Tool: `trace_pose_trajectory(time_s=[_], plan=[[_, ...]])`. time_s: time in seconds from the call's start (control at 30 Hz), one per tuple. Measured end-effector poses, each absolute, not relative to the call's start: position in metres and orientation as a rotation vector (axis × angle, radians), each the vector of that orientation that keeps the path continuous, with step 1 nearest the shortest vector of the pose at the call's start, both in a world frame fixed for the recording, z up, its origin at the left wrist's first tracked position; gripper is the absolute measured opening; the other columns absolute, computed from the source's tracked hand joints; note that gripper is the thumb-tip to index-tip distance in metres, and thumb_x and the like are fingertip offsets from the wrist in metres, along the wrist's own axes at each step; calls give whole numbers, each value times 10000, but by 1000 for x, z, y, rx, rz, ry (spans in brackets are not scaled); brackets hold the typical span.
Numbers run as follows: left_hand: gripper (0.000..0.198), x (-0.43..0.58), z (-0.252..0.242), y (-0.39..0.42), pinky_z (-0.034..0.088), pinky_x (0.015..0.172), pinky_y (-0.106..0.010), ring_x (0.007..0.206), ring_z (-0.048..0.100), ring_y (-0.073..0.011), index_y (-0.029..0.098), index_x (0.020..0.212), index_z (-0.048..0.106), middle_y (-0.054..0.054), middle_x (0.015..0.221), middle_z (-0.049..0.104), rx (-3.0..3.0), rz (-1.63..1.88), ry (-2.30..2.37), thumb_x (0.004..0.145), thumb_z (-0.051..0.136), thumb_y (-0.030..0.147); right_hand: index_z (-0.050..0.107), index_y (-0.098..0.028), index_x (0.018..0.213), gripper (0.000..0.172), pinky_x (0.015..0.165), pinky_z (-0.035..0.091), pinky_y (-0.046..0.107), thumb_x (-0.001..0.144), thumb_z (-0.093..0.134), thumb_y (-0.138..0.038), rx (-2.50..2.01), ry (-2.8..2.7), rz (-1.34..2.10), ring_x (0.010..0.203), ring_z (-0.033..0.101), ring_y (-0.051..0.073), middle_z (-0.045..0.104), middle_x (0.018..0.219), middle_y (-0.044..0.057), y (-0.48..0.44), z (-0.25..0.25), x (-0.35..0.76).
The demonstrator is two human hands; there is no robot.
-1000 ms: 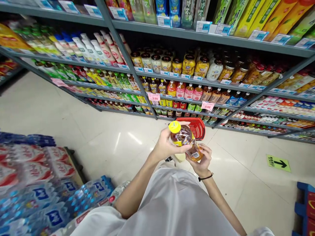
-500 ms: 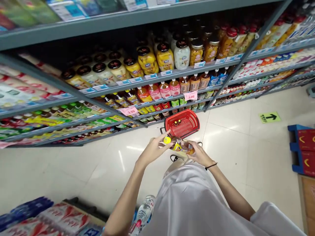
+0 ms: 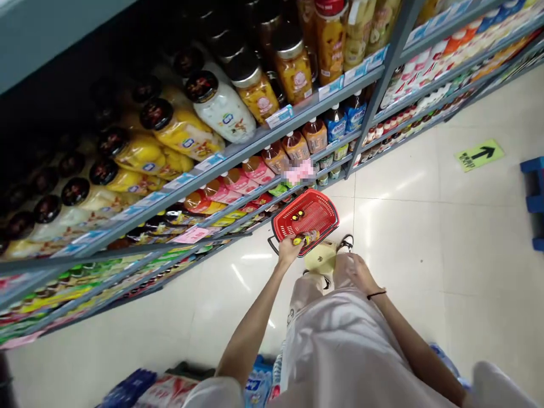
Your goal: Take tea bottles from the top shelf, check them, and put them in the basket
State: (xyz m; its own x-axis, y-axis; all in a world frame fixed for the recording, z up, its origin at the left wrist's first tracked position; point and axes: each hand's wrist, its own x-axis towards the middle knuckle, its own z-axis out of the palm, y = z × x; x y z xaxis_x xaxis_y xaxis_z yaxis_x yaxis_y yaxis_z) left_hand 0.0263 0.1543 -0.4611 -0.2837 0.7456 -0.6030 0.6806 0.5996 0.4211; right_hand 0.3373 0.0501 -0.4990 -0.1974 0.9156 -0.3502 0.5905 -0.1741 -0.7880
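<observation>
My left hand (image 3: 289, 250) is closed around the neck of a drink bottle (image 3: 309, 237) with a yellow cap. The bottle lies tilted over the near side of a red shopping basket (image 3: 321, 207), its base pointing right. I cannot tell whether it touches the basket's floor. Inside the basket stand two dark bottles (image 3: 298, 215) with yellow caps. My right hand (image 3: 360, 274), with a dark band at the wrist, rests on my right knee, holding nothing, its fingers laid along the trouser leg.
Shelves with fruit jars (image 3: 223, 105) and drink bottles (image 3: 293, 146) rise in front, above the basket. A yellow-green arrow sign (image 3: 480, 154) is on the floor at right, near a blue pallet (image 3: 534, 195). Packaged goods (image 3: 164, 391) sit behind me at left.
I have bent lower toward the basket. My left hand has carried the bottle down to it. My right hand has let go of the bottle and moved to my knee.
</observation>
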Motion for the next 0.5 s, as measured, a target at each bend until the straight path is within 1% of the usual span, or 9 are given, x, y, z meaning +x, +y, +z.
trace_pose_trajectory(time_s=[0.07,0.17,0.23,0.3,0.37,0.43,0.5], plan=[[386,35,-501,189,563,1048,-377,1138,741,-270,84,1220,716,-156,1125,782,1126,-18,2069,915,756,317,624,-159,1247,433,1143,498,595,886,558,-388,-1869,-1648,1318,1234,658,356,715,1241,188,44,-507,370],[398,40,-559,234,562,1054,-422,1122,726,-235,76,1215,700,-144,1164,757,1148,-163,2078,952,758,370,625,-179,1134,439,1020,570,620,868,521,-512,-2113,-1431,1282,1081,725,376,744,1131,192,28,-521,407],[394,39,-600,260,572,1023,-411,1098,723,-221,87,1203,699,-130,1158,749,1179,-245,2061,970,747,401,610,-211,1056,433,942,602,647,830,515,-568,-2260,-1255,1237,985,756,401,756,1026,188,11,-535,418],[390,36,-646,283,581,978,-389,1063,723,-211,96,1183,701,-115,1132,746,1230,-317,2026,979,735,428,596,-282,984,372,876,634,642,797,517,-594,-2360,-1079,1212,896,778,411,762,906,140,-12,-554,417],[390,34,-696,304,584,939,-368,1023,721,-198,105,1182,695,-101,1114,742,1297,-373,1981,991,719,445,594,-357,930,299,816,661,619,774,531,-605,-2417,-927,1203,832,788,412,765,828,90,-43,-573,408],[413,31,-750,321,585,923,-360,1003,716,-191,111,1215,681,-95,1110,735,1366,-424,1945,1000,704,463,597,-418,879,242,743,671,608,742,547,-610,-2471,-795,1171,782,785,428,761,774,65,-76,-589,391],[433,28,-805,335,587,927,-368,1015,713,-197,109,1259,664,-104,1128,726,1423,-488,1934,1013,686,465,598,-447,808,209,634,656,608,700,552,-620,-2528,-704,1126,702,765,452,735,699,65,-94,-606,369]])
